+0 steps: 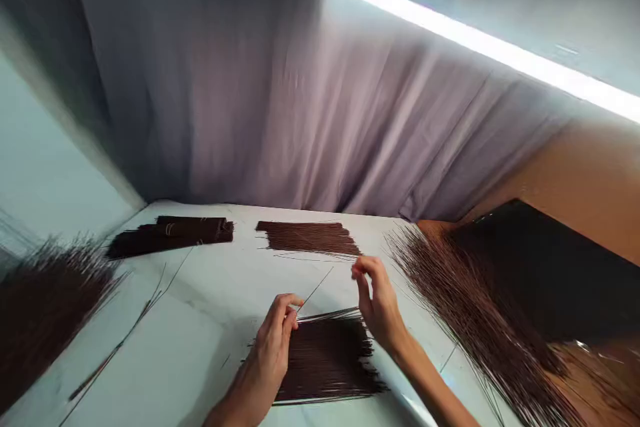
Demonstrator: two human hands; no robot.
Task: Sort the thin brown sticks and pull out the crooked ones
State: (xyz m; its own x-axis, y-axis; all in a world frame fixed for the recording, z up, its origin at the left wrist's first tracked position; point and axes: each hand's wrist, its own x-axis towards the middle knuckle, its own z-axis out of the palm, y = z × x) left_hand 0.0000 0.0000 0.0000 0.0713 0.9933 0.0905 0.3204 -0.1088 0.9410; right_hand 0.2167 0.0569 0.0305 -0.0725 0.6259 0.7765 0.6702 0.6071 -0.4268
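My left hand point(273, 340) is closed in a pinch on a thin dark stick point(319, 285), which slants up and to the right from the fingertips. My right hand point(379, 297) is raised to the right of it, thumb and fingers curled together; whether anything is between them I cannot make out. Below and between both hands lies a flat layer of thin dark brown sticks point(327, 357), side by side, partly covered by my left hand. Just beyond, a second layer of sticks point(313, 238) lies on the white table point(150, 360).
Dark bundles point(195, 230) lie at the back left. Heaps of loose sticks stand at the far left point(50, 307) and along the right point(480, 307). A few stray sticks point(133, 330) lie left of centre. A black panel point(545, 267) is at right, a grey curtain point(280, 107) behind.
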